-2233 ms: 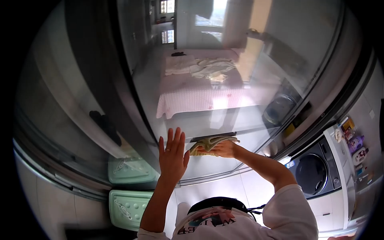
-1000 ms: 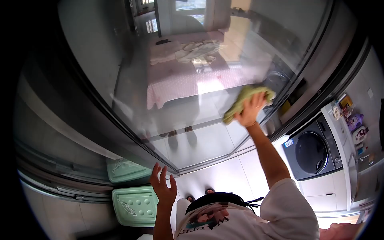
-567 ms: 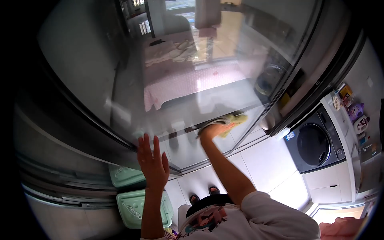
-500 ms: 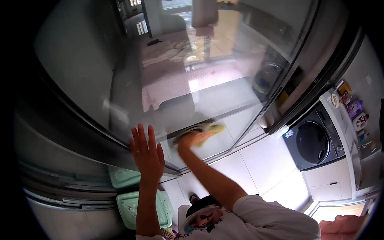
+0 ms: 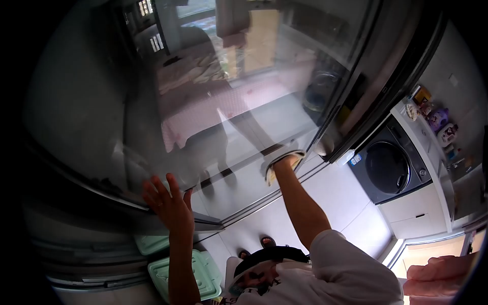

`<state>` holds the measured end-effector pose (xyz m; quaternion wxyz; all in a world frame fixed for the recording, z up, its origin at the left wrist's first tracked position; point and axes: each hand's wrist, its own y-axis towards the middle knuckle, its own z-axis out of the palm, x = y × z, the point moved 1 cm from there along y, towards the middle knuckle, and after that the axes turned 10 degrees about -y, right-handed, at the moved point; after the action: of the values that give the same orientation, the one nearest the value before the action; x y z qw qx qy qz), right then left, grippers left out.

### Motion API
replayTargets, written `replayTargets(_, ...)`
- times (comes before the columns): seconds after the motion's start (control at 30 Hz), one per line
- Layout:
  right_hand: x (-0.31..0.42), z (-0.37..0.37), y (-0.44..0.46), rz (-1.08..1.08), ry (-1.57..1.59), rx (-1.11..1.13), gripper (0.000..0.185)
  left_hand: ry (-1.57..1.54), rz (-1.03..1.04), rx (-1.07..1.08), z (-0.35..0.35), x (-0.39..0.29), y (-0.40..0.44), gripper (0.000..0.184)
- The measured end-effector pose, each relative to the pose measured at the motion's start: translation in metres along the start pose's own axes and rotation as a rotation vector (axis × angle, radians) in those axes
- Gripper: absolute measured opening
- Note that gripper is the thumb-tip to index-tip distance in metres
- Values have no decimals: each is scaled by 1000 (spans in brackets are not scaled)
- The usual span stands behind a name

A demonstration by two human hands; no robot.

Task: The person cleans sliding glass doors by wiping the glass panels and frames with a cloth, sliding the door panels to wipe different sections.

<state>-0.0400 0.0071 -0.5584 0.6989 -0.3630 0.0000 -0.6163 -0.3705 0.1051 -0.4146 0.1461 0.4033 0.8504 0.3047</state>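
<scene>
Head view, and it's the right hand [image 5: 287, 162] that has the cloth [image 5: 271, 176], out at the end of a long reach, up against the lower part of the big glass panel [image 5: 239, 147]. The cloth sits right at the fingers, no space between them, wrapping around the far side of the hand and showing past it on both sides. Its long axis slants, low on the left and rising to the right, crossways to the forearm, which comes up from the lower right. The right fingers are closed on the cloth, but the tips are tucked out of sight, so how tightly they grip I can't tell; it looks pressed to the glass, though the blur leaves that a little open.

Over to the left hand [image 5: 174, 212]: nothing in it, fingers raised and spread, thumb standing off to the side. It's up near the dark frame [image 5: 127, 202] at the panel's left, touching or just short of it, I can't say which. The cloth lies well off to its right and slightly higher in the view, so the right hand is plainly the nearer. Below the left hand, a green lidded box [image 5: 207, 272] sits beside the forearm; well to the right, a washing machine [image 5: 387, 173].
</scene>
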Motion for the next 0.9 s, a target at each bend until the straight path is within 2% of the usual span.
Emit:
replayTargets(0.03, -1, 6, 36, -63, -143, 33, 32, 16, -7, -24, 5, 0, 0, 93)
replayTargets(0.07, 43, 48, -22, -187, -307, -48, 36, 35, -12, -47, 8, 0, 0, 96)
replayTargets(0.1, 74, 90, -86, -126, -268, -61, 49, 33, -7, -45, 9, 1, -1, 96)
replayTargets(0.2, 84, 123, -90, -664, -907, 56, 55, 21, 7, -71, 13, -1, 0, 96)
replayTargets(0.23, 82, 133, -100, -939, -960, 181, 55, 15, 8, -71, 13, -2, -1, 94)
replayTargets(0.3, 93, 161, -148, -1313, -993, 346, 57, 6, 23, -76, 12, -2, 1, 93)
replayTargets(0.37, 91, 163, -151, -1520, -954, 409, 56, 25, 23, -70, 11, -1, 1, 90)
replayTargets(0.5, 87, 136, -100, -1640, -913, 429, 57, 44, 15, -52, 12, 1, -1, 88)
replayTargets(0.57, 74, 106, -59, -1365, -951, 203, 57, 44, 20, -66, 13, -1, 0, 87)
replayTargets(0.63, 50, 69, -17, -1021, -842, 102, 57, 43, 18, -69, 9, -5, 3, 86)
replayTargets(0.7, 40, 52, -31, -727, -742, -114, 53, 46, 27, -84, 11, -2, 1, 85)
replayTargets(0.73, 21, 25, 1, -580, -787, -85, 52, 47, 41, -90, 13, -1, 0, 84)
replayTargets(0.8, -33, -28, 64, -216, -576, 46, 50, 38, 54, -94, 16, 3, -2, 84)
replayTargets(0.87, -41, -35, 60, -6, -318, 136, 50, 24, 72, -90, 14, 4, -3, 84)
replayTargets(0.9, -27, -20, 40, 203, 100, 164, 49, 7, 67, -82, 12, 2, -3, 86)
